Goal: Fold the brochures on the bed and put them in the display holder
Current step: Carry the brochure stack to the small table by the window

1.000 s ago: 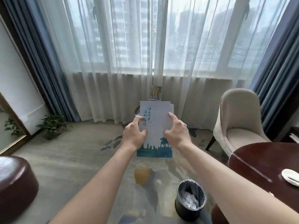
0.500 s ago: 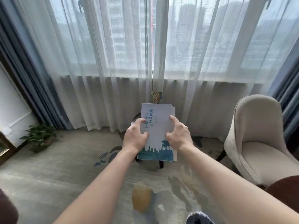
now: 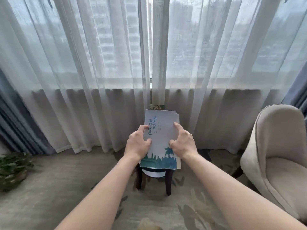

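You held the folded brochures (image 3: 160,140) upright as one stack, your left hand (image 3: 137,143) and right hand (image 3: 182,143) each gripping a side edge, so folding looked finished and only the display holder (image 3: 156,107), peeking above the stack, remained. The stack hung over a small dark-legged side table (image 3: 153,178), with the sheer curtain (image 3: 99,80) close behind and the beige armchair (image 3: 274,155) well apart on your right.

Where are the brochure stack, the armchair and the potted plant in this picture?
brochure stack (image 3: 162,138): head view, pale middle of the top cover.
armchair (image 3: 280,173): head view, seat cushion.
potted plant (image 3: 14,165): head view, leaves at the left edge.
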{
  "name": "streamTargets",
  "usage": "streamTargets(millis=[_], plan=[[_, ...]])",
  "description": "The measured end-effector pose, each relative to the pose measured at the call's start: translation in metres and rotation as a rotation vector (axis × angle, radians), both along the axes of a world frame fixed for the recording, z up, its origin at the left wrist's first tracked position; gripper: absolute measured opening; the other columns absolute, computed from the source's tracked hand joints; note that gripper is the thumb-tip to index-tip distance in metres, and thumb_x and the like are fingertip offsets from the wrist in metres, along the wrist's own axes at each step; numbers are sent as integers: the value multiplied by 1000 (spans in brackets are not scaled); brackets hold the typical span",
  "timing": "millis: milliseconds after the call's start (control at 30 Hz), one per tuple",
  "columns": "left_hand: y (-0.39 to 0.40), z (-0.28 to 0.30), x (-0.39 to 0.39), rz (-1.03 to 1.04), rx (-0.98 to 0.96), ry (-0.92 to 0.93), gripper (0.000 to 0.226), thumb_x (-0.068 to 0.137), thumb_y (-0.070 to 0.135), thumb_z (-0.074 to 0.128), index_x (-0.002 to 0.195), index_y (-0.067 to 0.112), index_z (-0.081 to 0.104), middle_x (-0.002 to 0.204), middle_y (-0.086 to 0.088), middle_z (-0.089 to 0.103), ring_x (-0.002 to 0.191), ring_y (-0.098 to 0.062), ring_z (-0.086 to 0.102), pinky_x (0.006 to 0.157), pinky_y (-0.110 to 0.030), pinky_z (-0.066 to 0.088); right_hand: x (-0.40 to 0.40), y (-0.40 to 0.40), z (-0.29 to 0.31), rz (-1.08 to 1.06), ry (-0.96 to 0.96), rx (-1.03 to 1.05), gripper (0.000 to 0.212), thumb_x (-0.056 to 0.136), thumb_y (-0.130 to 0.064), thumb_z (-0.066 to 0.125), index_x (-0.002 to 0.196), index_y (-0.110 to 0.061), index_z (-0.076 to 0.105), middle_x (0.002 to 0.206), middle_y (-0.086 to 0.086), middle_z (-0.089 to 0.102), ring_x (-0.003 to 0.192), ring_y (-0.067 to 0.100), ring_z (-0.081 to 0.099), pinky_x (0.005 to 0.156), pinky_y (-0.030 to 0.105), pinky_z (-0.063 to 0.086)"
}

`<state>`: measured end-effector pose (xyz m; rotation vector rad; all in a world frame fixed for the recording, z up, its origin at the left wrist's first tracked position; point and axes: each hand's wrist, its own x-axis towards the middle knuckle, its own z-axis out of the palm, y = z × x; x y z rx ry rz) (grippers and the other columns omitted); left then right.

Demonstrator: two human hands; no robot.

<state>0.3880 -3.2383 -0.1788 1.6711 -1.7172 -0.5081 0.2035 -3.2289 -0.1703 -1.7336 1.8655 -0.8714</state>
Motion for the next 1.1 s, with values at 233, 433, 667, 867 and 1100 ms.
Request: streamTargets(millis=[233,433,667,867,1100], plan=[[-114,0,18,-41,66,-18,43,91,25,63,130,36,46,108,5,61,84,-15,62,51,-12,41,16,-109,-6,-18,-2,38,78,85,-17,59,155,-33,28,137,3,56,117,23,56,97,38,52],[-208,-23,18,-20,127,-14,43,89,24,62,128,36,46,114,0,65,85,-18,65,58,-21,49,17,-210,-31,29,-13,56,76,88,-16,64,155,-27,29,129,8,57,112,25,57,96,43,54],[-299,-64,12,15,199,-54,43,89,25,62,128,37,46,113,2,66,83,-16,63,57,-23,46,14,-306,-76,14,6,134,76,86,-15,61,155,-28,30,129,9,57,114,27,56,100,39,49],[-353,-108,13,37,284,-145,44,89,31,61,129,41,43,103,5,64,81,-17,64,60,-34,53,16,-361,-120,1,48,226,74,88,-15,61,154,-27,31,128,8,58,114,26,57,94,37,51],[-419,-180,21,19,364,-204,47,92,35,60,134,40,42,105,5,66,82,-12,60,52,-24,39,31,-420,-191,-67,57,338,74,90,-16,64,155,-29,29,129,5,56,113,23,57,91,38,54]])
